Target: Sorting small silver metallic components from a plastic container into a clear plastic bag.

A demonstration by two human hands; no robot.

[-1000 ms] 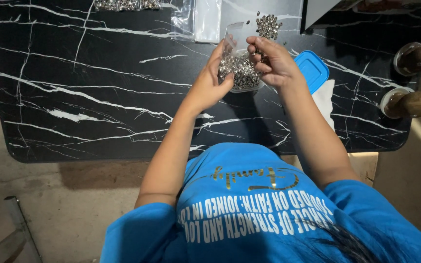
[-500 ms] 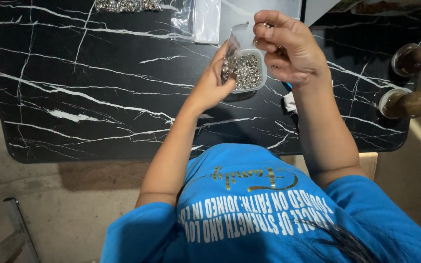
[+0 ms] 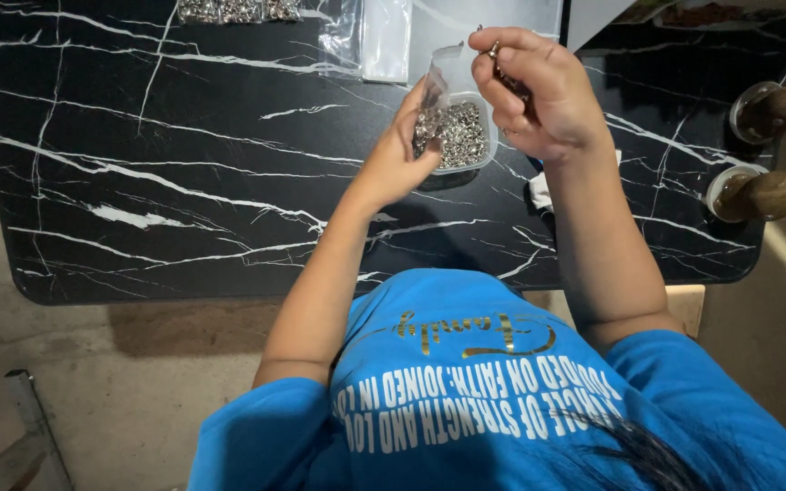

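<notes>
My left hand [image 3: 399, 151] holds a small clear plastic bag [image 3: 436, 80] upright by its side, above a black marble-patterned table [image 3: 184, 182]. Just behind that hand sits a clear plastic tub [image 3: 462, 135] full of small silver metal pieces. My right hand [image 3: 539, 91] is raised over the tub, fingers closed around a pinch of those small metal pieces, close to the bag's mouth.
Several filled clear bags of metal pieces [image 3: 238, 9] lie at the table's far edge, beside empty clear bags [image 3: 384, 36]. Two brown rounded objects in white holders [image 3: 766, 191] stand at the right edge. A white item [image 3: 541, 189] shows under my right forearm.
My right hand has lifted out of the tub and risen toward the bag's mouth. The blue lid seen earlier at the right is now hidden behind my right arm.
</notes>
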